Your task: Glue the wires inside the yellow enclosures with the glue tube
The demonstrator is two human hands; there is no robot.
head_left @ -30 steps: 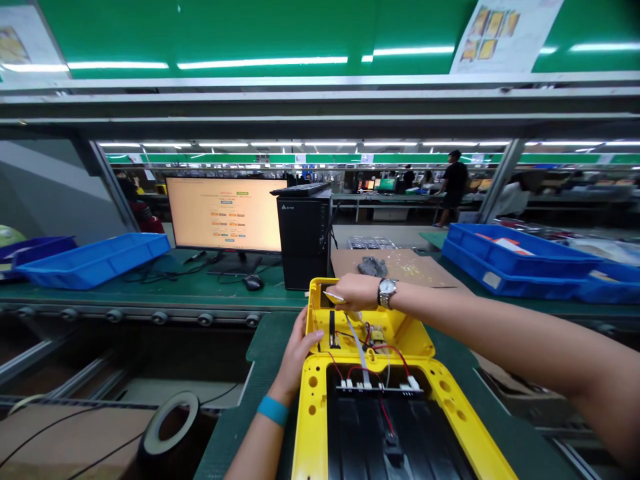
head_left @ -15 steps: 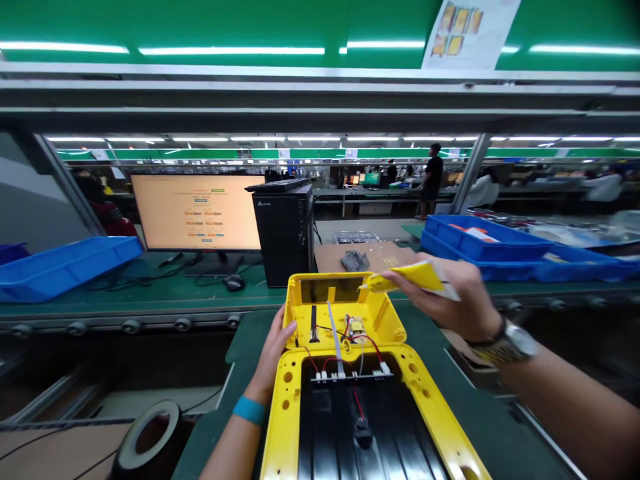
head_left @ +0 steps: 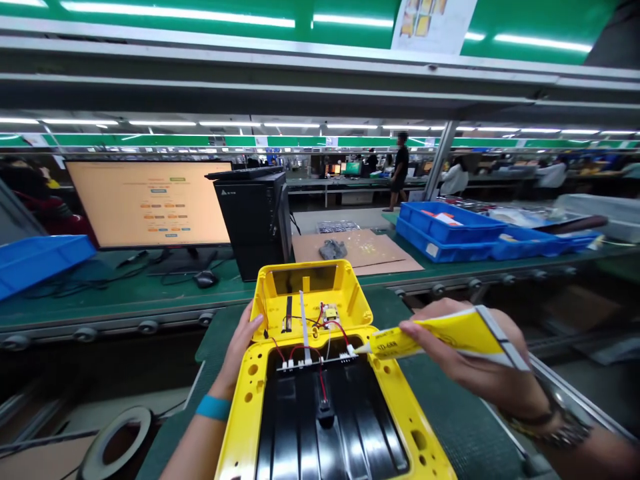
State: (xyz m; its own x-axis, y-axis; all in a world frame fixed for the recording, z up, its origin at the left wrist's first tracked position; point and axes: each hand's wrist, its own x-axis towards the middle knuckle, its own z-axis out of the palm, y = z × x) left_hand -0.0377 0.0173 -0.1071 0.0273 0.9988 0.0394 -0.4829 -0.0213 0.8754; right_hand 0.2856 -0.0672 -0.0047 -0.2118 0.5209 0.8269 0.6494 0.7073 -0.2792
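Observation:
A yellow plastic case lies opened out before me, with a black inner panel in its near half. Along that panel's far edge runs a circuit board with white connectors and red wires. The upright yellow lid holds a small board and a grey ribbon cable. My left hand grips the lid's left side, thumb over the rim. In my right hand is a yellow glue tube, its nozzle tip at the rightmost white connector.
Behind the case stand a black computer tower, a monitor and a mouse. A grey lump rests on cardboard. Blue bins stand at right, another blue bin at left. A roller rail crosses in front.
My right hand has brought the glue tube down from above the lid to the board's right-hand connector. My left hand stays on the lid. The whole view has shifted and tilted.

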